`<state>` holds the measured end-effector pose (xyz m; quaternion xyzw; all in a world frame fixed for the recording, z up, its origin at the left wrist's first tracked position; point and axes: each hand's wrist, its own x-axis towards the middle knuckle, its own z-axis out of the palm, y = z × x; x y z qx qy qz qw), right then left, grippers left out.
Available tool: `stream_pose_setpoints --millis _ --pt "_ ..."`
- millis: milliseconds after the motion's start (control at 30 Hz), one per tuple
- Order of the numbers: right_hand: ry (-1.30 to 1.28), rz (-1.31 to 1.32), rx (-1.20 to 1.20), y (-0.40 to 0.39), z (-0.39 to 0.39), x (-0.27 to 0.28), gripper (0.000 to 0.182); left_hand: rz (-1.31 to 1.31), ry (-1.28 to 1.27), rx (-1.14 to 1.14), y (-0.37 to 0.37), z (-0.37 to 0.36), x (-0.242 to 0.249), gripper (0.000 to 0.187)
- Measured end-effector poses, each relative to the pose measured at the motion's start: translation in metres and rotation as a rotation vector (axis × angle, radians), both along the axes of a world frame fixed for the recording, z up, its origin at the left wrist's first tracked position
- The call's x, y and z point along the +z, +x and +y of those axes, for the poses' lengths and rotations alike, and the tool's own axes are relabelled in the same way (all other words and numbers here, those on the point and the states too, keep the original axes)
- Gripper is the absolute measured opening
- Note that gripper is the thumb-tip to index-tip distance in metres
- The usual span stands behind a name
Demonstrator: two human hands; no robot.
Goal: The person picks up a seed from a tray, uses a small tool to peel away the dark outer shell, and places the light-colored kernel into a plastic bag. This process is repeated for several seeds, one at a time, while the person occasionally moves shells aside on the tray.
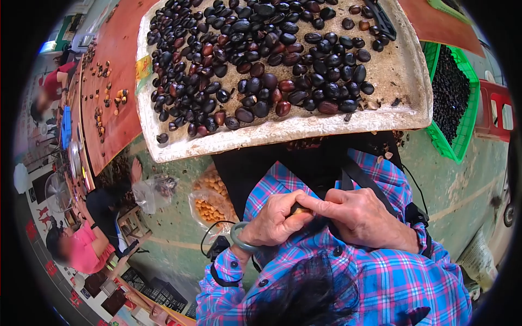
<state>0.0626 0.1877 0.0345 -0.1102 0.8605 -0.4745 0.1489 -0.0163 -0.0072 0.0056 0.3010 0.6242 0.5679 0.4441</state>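
My left hand [277, 220], with a grey-green bangle on its wrist, is closed around a dark oval nut [297, 207] in front of my chest. Something yellowish shows between its fingers, close to the nut. My right hand [361, 217] meets it there, its thumb and forefinger reaching onto the nut. The other fingers are curled, and whether they also hold a tool is hidden. Just beyond both hands stands a pale, worn tray [283, 133], holding many glossy black and reddish-brown nuts [244, 54].
A black tool [381, 20] lies in the tray's far right corner. At right, a green crate [465, 122] holds small dark pieces, beside a red stool [495, 111]. Bags of yellow-orange kernels [209, 209] sit on the floor at left. Two people are farther left, one in pink [89, 244].
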Motion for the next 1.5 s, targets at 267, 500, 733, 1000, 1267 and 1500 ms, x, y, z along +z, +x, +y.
stream_pose_setpoints --millis 267,500,733,1000,1267,1500 --pt "-0.035 -0.032 0.060 -0.004 0.003 0.001 0.061 -0.137 -0.063 -0.033 -0.002 -0.003 0.003 0.012" --pt "-0.092 -0.027 0.003 -0.002 0.003 0.002 0.059 -0.097 -0.015 0.323 0.020 0.001 -0.001 0.012" --pt "-0.255 -0.013 -0.060 -0.005 0.002 0.006 0.057 -0.166 -0.048 0.130 0.031 0.010 -0.005 0.017" --pt "-0.059 -0.196 -0.294 -0.004 0.022 -0.003 0.019 0.059 0.003 0.133 0.011 0.015 0.006 0.022" --pt "-0.346 -0.324 -0.273 0.001 0.024 0.006 0.023 -0.096 -0.034 0.260 0.015 0.015 0.006 0.029" --pt "-0.527 -0.290 -0.254 0.002 0.014 0.005 0.032 -0.395 0.149 0.413 0.024 0.021 0.000 0.034"
